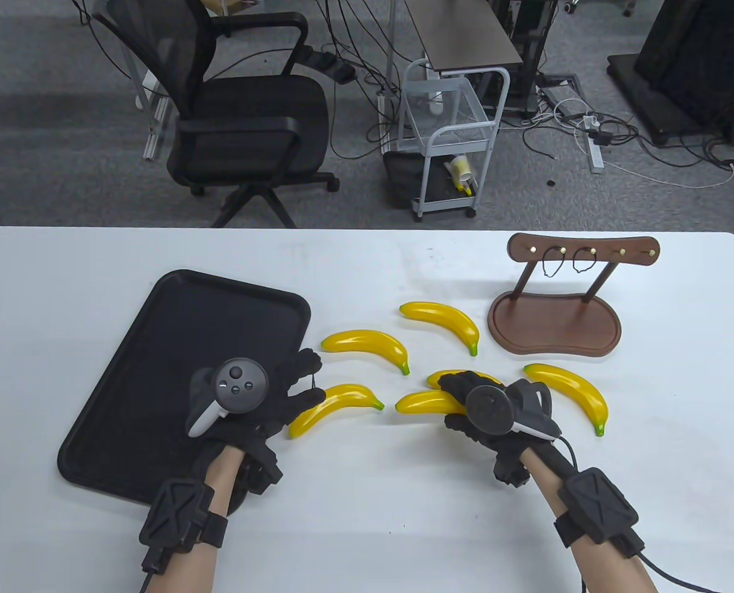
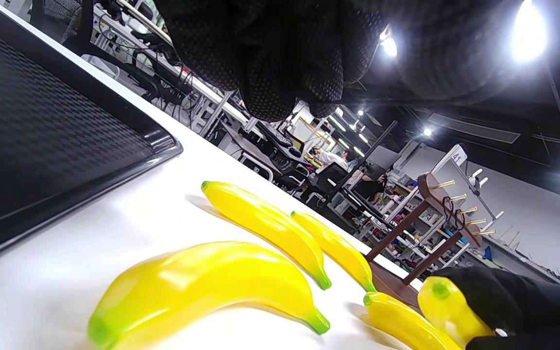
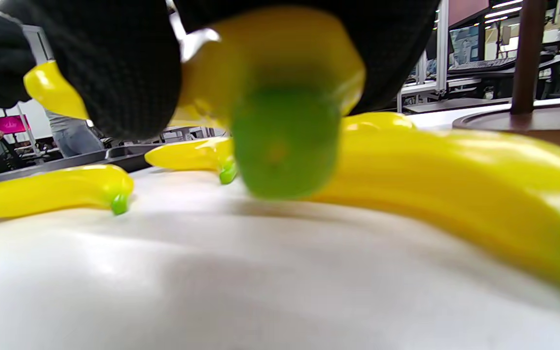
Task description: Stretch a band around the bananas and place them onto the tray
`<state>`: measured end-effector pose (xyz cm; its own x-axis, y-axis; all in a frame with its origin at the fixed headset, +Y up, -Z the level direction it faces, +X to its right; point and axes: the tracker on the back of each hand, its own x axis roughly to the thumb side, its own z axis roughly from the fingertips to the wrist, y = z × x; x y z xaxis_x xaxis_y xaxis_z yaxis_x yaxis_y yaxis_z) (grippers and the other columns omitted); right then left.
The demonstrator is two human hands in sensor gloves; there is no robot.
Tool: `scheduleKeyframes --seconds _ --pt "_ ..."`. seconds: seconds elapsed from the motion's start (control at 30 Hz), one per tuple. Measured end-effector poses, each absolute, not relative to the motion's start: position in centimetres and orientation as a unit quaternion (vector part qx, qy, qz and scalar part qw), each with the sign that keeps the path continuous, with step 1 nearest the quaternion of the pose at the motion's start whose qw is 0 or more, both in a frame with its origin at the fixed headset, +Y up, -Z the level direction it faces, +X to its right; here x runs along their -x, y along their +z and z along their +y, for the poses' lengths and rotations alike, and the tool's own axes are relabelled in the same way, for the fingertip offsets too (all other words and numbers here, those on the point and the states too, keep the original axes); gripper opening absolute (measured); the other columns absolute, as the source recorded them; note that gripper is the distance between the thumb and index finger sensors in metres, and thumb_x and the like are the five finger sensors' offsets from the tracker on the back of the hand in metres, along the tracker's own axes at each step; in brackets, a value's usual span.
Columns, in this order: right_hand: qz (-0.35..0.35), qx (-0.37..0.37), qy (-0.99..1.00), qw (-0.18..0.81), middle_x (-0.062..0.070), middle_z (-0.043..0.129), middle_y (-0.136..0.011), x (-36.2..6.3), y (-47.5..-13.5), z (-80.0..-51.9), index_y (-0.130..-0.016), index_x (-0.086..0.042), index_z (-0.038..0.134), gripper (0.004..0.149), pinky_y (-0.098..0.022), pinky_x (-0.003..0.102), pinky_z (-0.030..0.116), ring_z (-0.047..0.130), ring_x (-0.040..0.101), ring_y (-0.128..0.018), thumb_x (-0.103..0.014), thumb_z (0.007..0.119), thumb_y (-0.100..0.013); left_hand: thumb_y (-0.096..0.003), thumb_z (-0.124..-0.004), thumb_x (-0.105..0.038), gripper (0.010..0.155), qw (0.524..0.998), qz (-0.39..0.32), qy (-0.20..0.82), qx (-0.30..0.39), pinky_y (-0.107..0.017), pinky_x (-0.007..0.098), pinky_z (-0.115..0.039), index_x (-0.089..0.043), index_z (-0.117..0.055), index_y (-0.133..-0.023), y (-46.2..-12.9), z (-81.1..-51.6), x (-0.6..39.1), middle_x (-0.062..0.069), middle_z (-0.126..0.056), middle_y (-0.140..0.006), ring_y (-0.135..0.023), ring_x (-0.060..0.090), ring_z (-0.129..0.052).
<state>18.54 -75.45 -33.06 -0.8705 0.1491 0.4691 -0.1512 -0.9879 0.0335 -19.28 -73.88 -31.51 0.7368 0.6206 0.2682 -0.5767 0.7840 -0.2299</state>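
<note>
Six bananas lie on the bench [image 1: 367, 506] beside one black tray [image 1: 175, 321]: the right hand [image 1: 484, 411] grasps two bananas [image 1: 425, 401], while the left hand [image 1: 262, 401], fingers relaxed, pinches a thin band [image 1: 313, 381].

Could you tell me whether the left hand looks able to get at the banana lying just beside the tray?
Probably yes: the left hand hovers right at that banana, its fingertips by the blunt end, with only bare table between them and the tray off to its left.
</note>
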Motion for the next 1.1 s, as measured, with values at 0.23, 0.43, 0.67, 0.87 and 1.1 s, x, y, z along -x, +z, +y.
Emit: scheduleKeyframes --seconds 0.23,0.43,0.67,0.87,1.1 --pt "-0.018 -0.211 0.974 0.082 0.013 0.074 -0.101 -20.0 -34.6 -74.2 -0.105 -0.014 0.061 0.069 -0.054 0.045 0.080 0.087 0.031 -0.079 -0.042 0.086 -0.046 -0.0500 -0.070 -0.057 0.069 0.930 -0.166 0.321 0.068 -0.086 0.043 -0.059 -0.029 -0.052 -0.111 -31.5 -73.9 19.2 -0.007 -0.068 -0.115 -0.109 0.021 -0.075" --pt "-0.019 -0.175 0.980 0.094 0.014 0.074 -0.100 -21.1 -35.9 -74.8 -0.105 -0.014 0.062 0.069 -0.054 0.045 0.080 0.087 0.032 -0.079 -0.041 0.087 -0.046 -0.0501 -0.070 -0.057 0.069 0.930 -0.165 0.321 0.068 -0.086 0.043 -0.059 -0.029 -0.052 -0.111 -31.5 -73.9 19.3 -0.007 -0.068 -0.116 -0.109 0.021 -0.075" --pt "-0.013 -0.131 0.988 0.084 0.014 0.074 -0.101 -22.7 -36.7 -76.3 -0.105 -0.013 0.062 0.069 -0.055 0.047 0.080 0.086 0.033 -0.080 -0.041 0.086 -0.047 -0.0504 -0.070 -0.057 0.069 0.931 -0.164 0.319 0.070 -0.086 0.043 -0.059 -0.029 -0.052 -0.110 -31.5 -73.9 19.3 -0.007 -0.069 -0.115 -0.109 0.021 -0.075" --pt "-0.003 -0.119 0.989 0.087 0.014 0.073 -0.101 -23.2 -36.9 -77.2 -0.105 -0.014 0.060 0.069 -0.055 0.047 0.079 0.085 0.033 -0.081 -0.041 0.086 -0.047 -0.0506 -0.070 -0.057 0.068 0.931 -0.164 0.318 0.070 -0.086 0.043 -0.059 -0.029 -0.052 -0.110 -31.5 -73.9 19.3 -0.007 -0.068 -0.115 -0.109 0.021 -0.075" --pt "0.006 -0.122 0.989 0.089 0.013 0.070 -0.102 -23.1 -36.8 -77.5 -0.106 -0.015 0.058 0.069 -0.056 0.047 0.078 0.083 0.033 -0.082 -0.041 0.084 -0.048 -0.0506 -0.070 -0.057 0.068 0.931 -0.162 0.319 0.071 -0.086 0.043 -0.059 -0.029 -0.053 -0.110 -31.5 -73.9 19.3 -0.007 -0.069 -0.115 -0.109 0.021 -0.075"
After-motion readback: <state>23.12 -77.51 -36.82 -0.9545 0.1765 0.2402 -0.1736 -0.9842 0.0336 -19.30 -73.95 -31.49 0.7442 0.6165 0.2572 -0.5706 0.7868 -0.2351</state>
